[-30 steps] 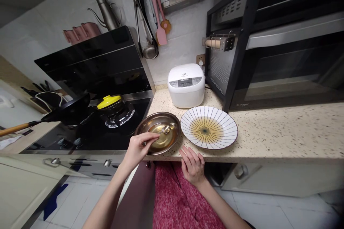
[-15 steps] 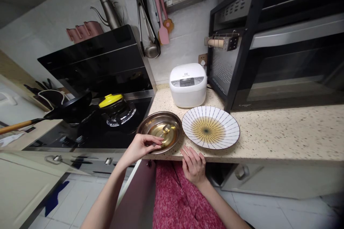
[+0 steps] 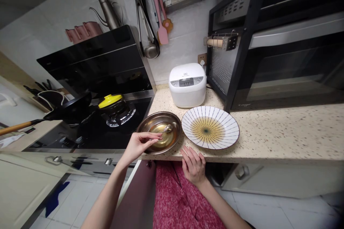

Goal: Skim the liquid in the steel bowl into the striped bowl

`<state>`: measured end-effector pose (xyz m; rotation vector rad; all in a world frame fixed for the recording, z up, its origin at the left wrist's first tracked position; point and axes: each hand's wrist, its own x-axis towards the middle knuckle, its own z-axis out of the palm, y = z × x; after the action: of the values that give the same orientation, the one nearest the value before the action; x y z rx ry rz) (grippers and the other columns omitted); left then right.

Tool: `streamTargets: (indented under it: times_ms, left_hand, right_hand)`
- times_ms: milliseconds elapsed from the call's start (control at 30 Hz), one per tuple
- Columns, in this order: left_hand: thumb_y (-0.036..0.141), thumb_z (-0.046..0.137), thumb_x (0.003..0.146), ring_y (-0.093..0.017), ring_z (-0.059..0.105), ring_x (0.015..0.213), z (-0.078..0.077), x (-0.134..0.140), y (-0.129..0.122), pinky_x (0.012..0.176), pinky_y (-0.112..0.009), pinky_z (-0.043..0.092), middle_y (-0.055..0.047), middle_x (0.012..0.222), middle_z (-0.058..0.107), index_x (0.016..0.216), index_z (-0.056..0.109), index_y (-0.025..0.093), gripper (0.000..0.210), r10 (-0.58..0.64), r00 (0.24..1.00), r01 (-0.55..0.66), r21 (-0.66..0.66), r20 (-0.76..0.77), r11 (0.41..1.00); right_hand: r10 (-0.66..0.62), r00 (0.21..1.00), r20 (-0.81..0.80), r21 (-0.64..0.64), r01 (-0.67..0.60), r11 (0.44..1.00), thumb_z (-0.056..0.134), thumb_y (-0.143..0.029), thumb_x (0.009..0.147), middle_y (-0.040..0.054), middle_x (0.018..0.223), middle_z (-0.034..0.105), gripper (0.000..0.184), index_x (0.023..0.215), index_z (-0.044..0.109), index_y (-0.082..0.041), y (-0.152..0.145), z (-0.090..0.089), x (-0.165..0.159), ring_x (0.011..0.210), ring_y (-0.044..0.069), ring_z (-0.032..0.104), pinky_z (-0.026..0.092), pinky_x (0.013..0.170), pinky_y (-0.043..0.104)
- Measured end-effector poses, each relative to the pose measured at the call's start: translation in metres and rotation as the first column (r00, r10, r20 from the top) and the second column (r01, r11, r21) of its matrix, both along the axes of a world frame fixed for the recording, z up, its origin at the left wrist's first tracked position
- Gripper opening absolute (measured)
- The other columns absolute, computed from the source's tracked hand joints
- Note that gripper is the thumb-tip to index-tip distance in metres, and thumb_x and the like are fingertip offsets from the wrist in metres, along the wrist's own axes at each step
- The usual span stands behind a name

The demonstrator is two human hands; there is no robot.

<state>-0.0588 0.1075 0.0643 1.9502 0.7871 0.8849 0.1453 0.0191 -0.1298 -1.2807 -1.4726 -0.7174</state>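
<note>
My left hand (image 3: 139, 146) pinches the handle of a small metal spoon (image 3: 168, 128) between thumb and fingers, over the near left rim of a shallow steel bowl (image 3: 176, 117). The spoon's head is over the inside of the bowl, which holds a yellowish clear liquid. To the right stands a white plate (image 3: 228, 121) with dark radiating lines and a shallow pool of amber liquid at its centre. My right hand (image 3: 194, 164) rests at the counter's front edge just below the plate, fingers stretched out and holding nothing.
Behind the bowl and plate sits a white rice cooker (image 3: 187, 91). A gas stove (image 3: 94, 128) at left carries a yellow-lidded pot (image 3: 110, 101) and a wok (image 3: 71, 109). A black oven (image 3: 295, 68) bounds the right. Utensils hang above, including a pink spatula (image 3: 162, 35).
My left hand has raised its fingers slightly, and the spoon's head has shifted a little to the right in the bowl. My right hand stays in place.
</note>
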Motion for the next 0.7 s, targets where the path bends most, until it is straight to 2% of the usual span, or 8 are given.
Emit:
streamTargets:
  times_ms: [567, 700]
  left_hand:
    - [0.028, 0.08, 0.087, -0.027, 0.081, 0.096, 0.008, 0.004, -0.013, 0.093, -0.038, 0.066, -0.01, 0.104, 0.082, 0.089, 0.085, 0.02, 0.01, 0.031, 0.98, -0.064, 0.165, 0.196, 0.984]
    - [0.025, 0.079, 0.088, -0.025, 0.081, 0.096, 0.008, 0.012, -0.019, 0.09, -0.034, 0.067, -0.009, 0.102, 0.082, 0.089, 0.085, 0.021, 0.007, 0.016, 0.973, -0.07, 0.226, 0.23, 0.972]
  right_hand:
    - [-0.011, 1.0, 0.003, 0.003, 0.011, 1.0, 0.053, -0.022, 0.097, 0.0054, 0.116, 0.079, 0.037, 0.131, 0.066, -0.022, 0.0, 0.0, 0.0, 0.114, 0.019, 0.066, 0.028, 0.117, 0.035]
    - [-0.009, 1.0, 0.002, 0.002, 0.009, 1.0, 0.053, -0.021, 0.097, 0.0059, 0.117, 0.078, 0.036, 0.13, 0.067, -0.021, 0.001, -0.001, 0.0, 0.115, 0.018, 0.066, 0.028, 0.117, 0.035]
